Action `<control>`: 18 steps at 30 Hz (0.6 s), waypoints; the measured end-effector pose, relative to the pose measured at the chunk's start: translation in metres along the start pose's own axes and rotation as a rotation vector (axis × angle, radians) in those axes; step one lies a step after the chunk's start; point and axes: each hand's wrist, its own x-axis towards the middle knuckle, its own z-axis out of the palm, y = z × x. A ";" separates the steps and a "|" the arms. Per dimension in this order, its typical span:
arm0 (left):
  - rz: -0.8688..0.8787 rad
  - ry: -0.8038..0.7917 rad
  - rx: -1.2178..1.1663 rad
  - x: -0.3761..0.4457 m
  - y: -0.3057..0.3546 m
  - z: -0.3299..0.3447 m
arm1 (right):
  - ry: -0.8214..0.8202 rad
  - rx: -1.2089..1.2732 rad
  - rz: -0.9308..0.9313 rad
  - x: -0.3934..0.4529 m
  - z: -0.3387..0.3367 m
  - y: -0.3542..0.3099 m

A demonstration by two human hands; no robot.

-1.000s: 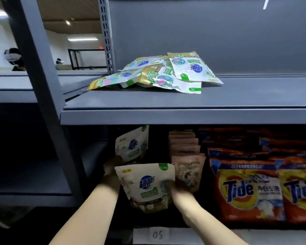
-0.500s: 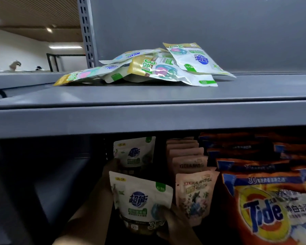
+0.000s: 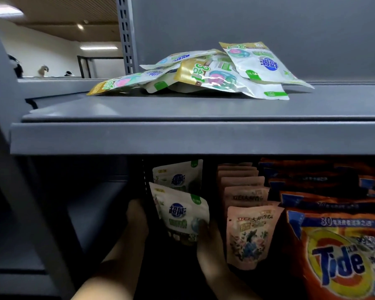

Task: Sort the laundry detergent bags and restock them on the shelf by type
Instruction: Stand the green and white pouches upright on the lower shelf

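Both hands reach under the upper shelf (image 3: 182,135) into the lower bay: the right hand (image 3: 208,237) has its grip pinching the lower right corner of the front white detergent bag (image 3: 180,215), thumb on the bag's face, while the left hand (image 3: 136,217) lies at the bag's left edge, and whether its fingers curl behind the bag or only rest against it I cannot tell, since that side is dark and hidden. This bag stands upright but leaning, near the left end of the lower bay, just in front of a second white bag (image 3: 178,176) of the same print. Beside them to the right stands a row of pink bags (image 3: 249,234), and farther right, toward the shelf's right end, rows of orange Tide bags (image 3: 342,256). On top of the upper shelf, near its back edge, lies a loose pile of flat white-and-gold pod pouches (image 3: 214,72), overlapping one another.
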 end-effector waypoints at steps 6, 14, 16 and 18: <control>0.164 -0.126 0.418 -0.004 -0.027 -0.003 | 0.081 -0.120 -0.116 0.032 0.031 -0.009; 0.320 -0.185 0.360 0.019 -0.028 0.007 | 0.139 -0.356 -0.061 0.072 0.052 0.005; 0.334 -0.189 0.342 0.023 -0.026 0.009 | 0.156 -0.438 -0.065 0.075 0.049 0.008; 0.303 -0.196 0.327 0.023 -0.025 0.011 | 0.127 -0.467 -0.065 0.076 0.046 0.010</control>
